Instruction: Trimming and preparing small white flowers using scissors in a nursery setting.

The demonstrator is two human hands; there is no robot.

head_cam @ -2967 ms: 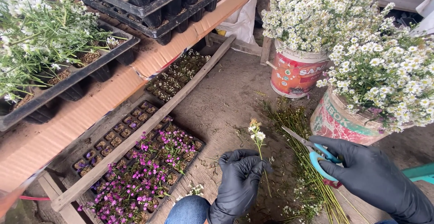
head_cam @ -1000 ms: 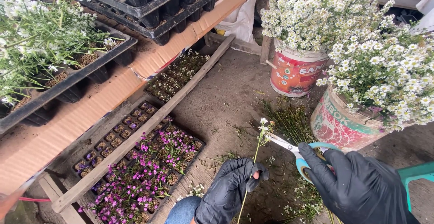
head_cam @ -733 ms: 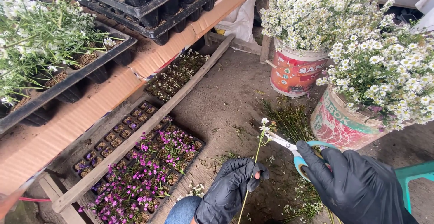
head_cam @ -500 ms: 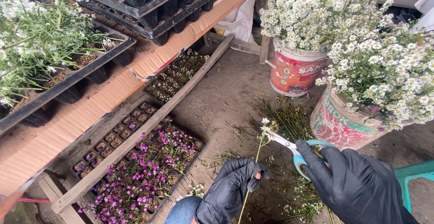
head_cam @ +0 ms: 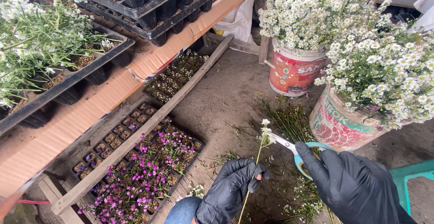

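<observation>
While the left hand (head_cam: pixel 230 190) pinches a thin flower stem (head_cam: pixel 255 160) between thumb and forefinger, its other fingers curled loosely under, the scissors (head_cam: pixel 289 148) in the right hand (head_cam: pixel 357 190) now have their blades at the stem just below the small white blooms (head_cam: pixel 266 131). Three seconds ago those blades stood well apart from the sprig, off to the right of the left fingertips; since then the right hand has swung in and the stem has been raised and held out straighter. Over the last second little changes: the blade tips creep closer to the flower head, above the pinching fingers. The right fingers are threaded through the teal handles, drawn nearly together. Cut stems (head_cam: pixel 294 120) lie just beyond the blades, before two paint buckets (head_cam: pixel 294 72) of white flowers.
</observation>
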